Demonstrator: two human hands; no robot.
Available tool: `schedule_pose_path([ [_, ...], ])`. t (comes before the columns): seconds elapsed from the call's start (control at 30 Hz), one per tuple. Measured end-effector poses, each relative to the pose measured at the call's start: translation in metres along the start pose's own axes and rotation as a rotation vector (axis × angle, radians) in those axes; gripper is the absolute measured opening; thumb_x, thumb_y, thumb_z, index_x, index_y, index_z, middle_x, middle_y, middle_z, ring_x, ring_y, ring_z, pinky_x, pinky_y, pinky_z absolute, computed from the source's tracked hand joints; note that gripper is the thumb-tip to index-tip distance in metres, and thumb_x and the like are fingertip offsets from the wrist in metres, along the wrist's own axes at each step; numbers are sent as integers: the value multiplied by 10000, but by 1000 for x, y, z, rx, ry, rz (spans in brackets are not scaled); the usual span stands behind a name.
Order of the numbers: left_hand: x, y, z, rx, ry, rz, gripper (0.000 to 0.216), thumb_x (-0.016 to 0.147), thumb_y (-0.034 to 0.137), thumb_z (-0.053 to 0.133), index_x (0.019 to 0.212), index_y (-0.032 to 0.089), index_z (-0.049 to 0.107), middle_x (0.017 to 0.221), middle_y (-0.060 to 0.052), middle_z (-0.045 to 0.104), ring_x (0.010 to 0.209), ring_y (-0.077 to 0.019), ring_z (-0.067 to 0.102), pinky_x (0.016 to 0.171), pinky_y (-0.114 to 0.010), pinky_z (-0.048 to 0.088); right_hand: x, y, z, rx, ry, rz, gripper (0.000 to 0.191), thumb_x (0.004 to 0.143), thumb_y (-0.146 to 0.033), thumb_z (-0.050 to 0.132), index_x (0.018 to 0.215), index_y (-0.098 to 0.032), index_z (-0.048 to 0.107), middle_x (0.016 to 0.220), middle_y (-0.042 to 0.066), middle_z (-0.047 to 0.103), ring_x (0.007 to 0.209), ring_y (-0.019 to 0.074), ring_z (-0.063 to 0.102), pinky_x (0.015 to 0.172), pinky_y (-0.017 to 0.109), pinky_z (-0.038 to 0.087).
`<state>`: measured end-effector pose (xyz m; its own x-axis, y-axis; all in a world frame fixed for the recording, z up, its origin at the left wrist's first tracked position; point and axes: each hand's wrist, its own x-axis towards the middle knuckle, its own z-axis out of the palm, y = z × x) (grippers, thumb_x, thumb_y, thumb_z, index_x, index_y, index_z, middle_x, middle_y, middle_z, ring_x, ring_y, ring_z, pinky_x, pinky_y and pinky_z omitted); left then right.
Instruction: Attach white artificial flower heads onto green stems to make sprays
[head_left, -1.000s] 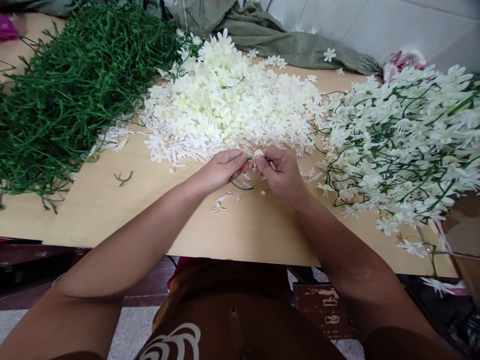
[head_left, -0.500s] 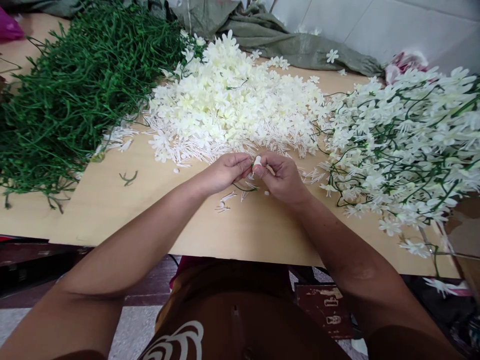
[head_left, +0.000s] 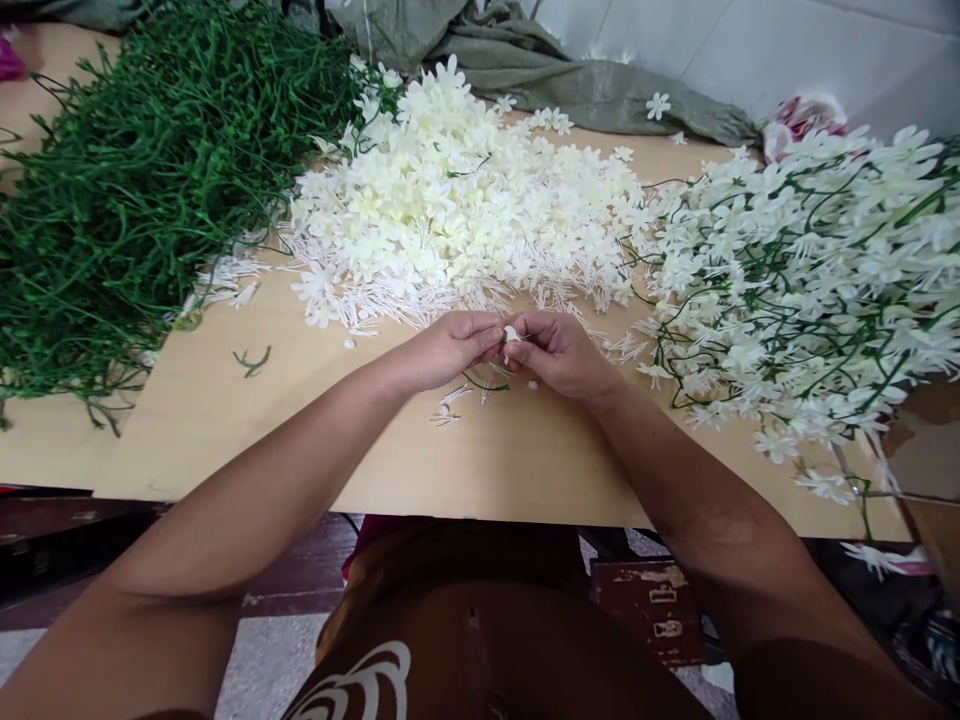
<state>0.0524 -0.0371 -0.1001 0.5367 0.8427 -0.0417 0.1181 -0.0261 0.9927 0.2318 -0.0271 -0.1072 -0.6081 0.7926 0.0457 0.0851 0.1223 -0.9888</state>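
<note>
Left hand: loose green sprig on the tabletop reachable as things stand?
Probably yes: the green sprig lies uncovered on the tabletop, left of the left forearm. The left hand seems to be pinching a green stem, so it may need freeing first.

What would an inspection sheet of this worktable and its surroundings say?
Surface: tan tabletop, visible in front and around the piles.
Work items: green stem pile left, loose white blossoms centre, stemmed white flowers right.
Clutter: stray green sprig; scattered white bits.
Hands: left hand pinches a curved green stem; right hand, a small white piece.
Cables: thin dark cord-like curve below the front edge.
Surroundings: grey-green cloth, pale tiled wall.
</note>
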Motion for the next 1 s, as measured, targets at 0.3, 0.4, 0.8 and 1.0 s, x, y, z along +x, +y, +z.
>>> schedule_pose_path([
  [0.3, 1, 8, 5, 25, 39, -84, 379, 878, 310, 530, 539, 172, 431, 506, 55, 365, 504, -77, 330, 529, -223, 297, -1, 0, 0, -60, 23, -5, 513, 767, -618, 656, 579, -181, 464, 547, -29, 478, 492, 60, 399, 460, 218, 319],
  [0.4, 3, 9, 8, 53, 63, -116, 361, 889, 216, 489, 535, 168, 435, 500, 59, 372, 507, -81, 346, 560, -224, 320, -1, 0, 1, -103, 20, 7, 499, 775, -598, 659, 578, -182, 465, 546, -25, 486, 495, 65, 405, 464, 224, 317],
  [0.8, 7, 2, 7, 36, 119, -63, 382, 877, 323, 506, 535, 184, 410, 482, 64, 330, 489, -84, 288, 517, -235, 244, -1, -1, -9, -94, 28, 46, 531, 737, -678, 646, 621, -194, 462, 559, -36, 426, 537, 81, 387, 499, 238, 317],
  [1.0, 7, -1, 6, 14, 106, -46, 421, 841, 483, 540, 561, 191, 423, 486, 60, 338, 487, -82, 284, 495, -236, 226, -1, -2, -14, -108, 28, 50, 510, 703, -675, 679, 686, -200, 495, 589, -40, 432, 579, 91, 388, 512, 228, 314],
])
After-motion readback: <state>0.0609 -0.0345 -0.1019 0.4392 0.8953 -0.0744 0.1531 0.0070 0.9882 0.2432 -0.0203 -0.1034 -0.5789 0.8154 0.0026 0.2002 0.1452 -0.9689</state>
